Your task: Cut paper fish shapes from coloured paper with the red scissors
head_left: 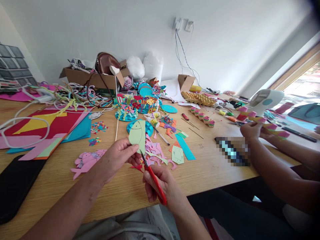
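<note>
Scissors (pixel 158 188) with red handles sit in the right hand (pixel 157 183), its fingers closed around them; the blades meet the lower edge of the green paper (pixel 137 133). Left hand (pixel 126 151) pinches that paper, marked with a fish outline, between thumb and fingers, above the table (pixel 112 196).

Far beyond the left hand and toward its left, an open cardboard box (pixel 86 79) holds a jumble too small to make out, with a brown bag (pixel 106 63) resting at its top. To the right of that box stand 2 stuffed white bags (pixel 135 66) (pixel 153 65), their contents unclear. At the far left is a stack of grey drawers (pixel 12 63).

A blue disc (pixel 149 128) lies just beyond the left hand, partly hidden by the green paper. Pink scraps (pixel 156 150) crowd the surface beyond the right hand, and 1 pen (pixel 163 136) lies past them. Left of the left hand are pink fish cutouts (pixel 87 160). Well right of the right hand, a co-worker's hand (pixel 250 131) holds a pink-and-yellow strip (pixel 271 126).
</note>
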Demonstrator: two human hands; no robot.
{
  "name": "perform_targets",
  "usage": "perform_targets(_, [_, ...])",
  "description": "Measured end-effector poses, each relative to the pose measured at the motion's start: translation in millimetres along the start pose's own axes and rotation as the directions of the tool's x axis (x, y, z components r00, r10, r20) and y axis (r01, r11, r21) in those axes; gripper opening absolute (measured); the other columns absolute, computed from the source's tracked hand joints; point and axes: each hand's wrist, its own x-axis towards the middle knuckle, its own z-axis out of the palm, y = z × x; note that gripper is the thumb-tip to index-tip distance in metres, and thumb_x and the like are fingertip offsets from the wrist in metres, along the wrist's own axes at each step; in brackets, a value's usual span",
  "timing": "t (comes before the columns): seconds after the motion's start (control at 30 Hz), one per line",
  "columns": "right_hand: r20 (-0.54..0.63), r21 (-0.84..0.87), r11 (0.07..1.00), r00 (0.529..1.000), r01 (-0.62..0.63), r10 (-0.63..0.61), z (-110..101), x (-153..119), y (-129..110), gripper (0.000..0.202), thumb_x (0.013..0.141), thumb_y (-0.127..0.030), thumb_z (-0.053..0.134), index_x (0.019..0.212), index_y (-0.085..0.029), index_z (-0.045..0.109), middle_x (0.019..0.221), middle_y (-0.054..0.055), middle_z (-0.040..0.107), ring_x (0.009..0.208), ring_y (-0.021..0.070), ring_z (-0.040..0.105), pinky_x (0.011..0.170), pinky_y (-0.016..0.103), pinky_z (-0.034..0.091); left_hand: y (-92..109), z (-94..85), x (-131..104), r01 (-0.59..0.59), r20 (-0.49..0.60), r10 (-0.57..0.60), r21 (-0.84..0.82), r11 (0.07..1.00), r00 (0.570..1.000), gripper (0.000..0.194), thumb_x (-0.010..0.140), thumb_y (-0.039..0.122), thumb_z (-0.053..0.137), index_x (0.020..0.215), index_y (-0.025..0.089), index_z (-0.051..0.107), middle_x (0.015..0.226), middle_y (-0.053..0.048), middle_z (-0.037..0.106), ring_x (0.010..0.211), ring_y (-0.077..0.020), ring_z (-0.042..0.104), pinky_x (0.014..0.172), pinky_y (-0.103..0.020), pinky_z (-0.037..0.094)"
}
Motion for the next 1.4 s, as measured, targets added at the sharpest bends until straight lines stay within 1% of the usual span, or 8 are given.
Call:
perform_targets(0.2, [0.001,-0.001,1.000,1.000,-0.024,0.024,-1,0,0,0.052,0.069,-0.069,0.060,0.064,-0.018,0.049,0.040,-0.006,0.049,0.030,0.0051,0.038,0.033,0.016,0.033,-2,-1.9,2,-0.007,0.013,0.007,-0.002,1.000,1.000,0.020,0.070,0.034,0.064,0.070,0.015,0.060,0.057,0.001,0.064,0.052,-0.0112,0.060,0.054,-0.023,0.050])
perform_targets(0.47, [0.002,-0.024,1.000,1.000,-0.018,0.018,-2,-1,2,0.045,0.074,-0.061,0.061,0.066,-0.018,0.049,0.041,-0.006,0.049,0.030,0.0054,0.038,0.032,0.016,0.033,-2,0.6,3,-0.018,0.005,0.018,0.015,1.000,1.000,0.019,0.070,0.033,0.062,0.069,0.015,0.061,0.055,0.001,0.064,0.052,-0.0114,0.060,0.052,-0.022,0.050])
perform_targets(0.67, [-0.017,-0.051,0.997,0.998,-0.053,0.052,-2,-2,0,0.045,0.072,-0.062,0.061,0.067,-0.019,0.050,0.040,-0.006,0.049,0.032,0.0067,0.040,0.033,0.016,0.030,0,-5.8,4,-0.048,0.019,0.047,0.086,0.995,0.999,0.020,0.073,0.035,0.061,0.074,0.015,0.062,0.058,0.001,0.065,0.054,-0.0117,0.061,0.054,-0.022,0.050])
perform_targets(0.8, [-0.013,-0.047,0.998,0.999,-0.038,0.037,-1,-2,1,0.046,0.072,-0.062,0.061,0.065,-0.019,0.049,0.040,-0.006,0.048,0.032,0.0062,0.038,0.033,0.016,0.028,0,-9.8,5,-0.070,0.013,0.068,0.136,0.988,0.998,0.018,0.073,0.034,0.060,0.073,0.016,0.061,0.057,0.001,0.064,0.054,-0.0111,0.060,0.053,-0.020,0.048])
perform_targets(0.97, [-0.017,-0.041,0.999,1.000,-0.015,0.014,0,-2,1,0.050,0.071,-0.066,0.060,0.062,-0.019,0.046,0.040,-0.005,0.049,0.033,0.0068,0.040,0.035,0.017,0.031,0,-7.9,3,-0.064,0.035,0.059,0.155,0.986,0.998,0.019,0.071,0.035,0.060,0.072,0.016,0.061,0.057,0.002,0.063,0.052,-0.0117,0.061,0.052,-0.021,0.048])
perform_targets(1.17, [-0.016,-0.038,0.999,1.000,-0.027,0.026,-1,-3,0,0.049,0.072,-0.065,0.060,0.063,-0.019,0.047,0.041,-0.005,0.049,0.034,0.0064,0.040,0.035,0.017,0.030,-1,-5.2,4,-0.037,0.034,0.032,0.151,0.988,0.999,0.023,0.069,0.037,0.060,0.077,0.015,0.063,0.058,0.002,0.062,0.053,-0.0120,0.061,0.053,-0.021,0.048])
perform_targets(1.4, [-0.029,-0.066,0.997,0.999,-0.040,0.038,-3,-4,6,0.048,0.074,-0.065,0.058,0.064,-0.019,0.048,0.041,-0.006,0.048,0.034,0.0060,0.038,0.035,0.016,0.031,2,-3.8,3,-0.026,0.035,0.021,0.141,0.990,0.999,0.022,0.068,0.037,0.061,0.073,0.016,0.060,0.059,0.002,0.063,0.054,-0.0115,0.059,0.053,-0.022,0.048])
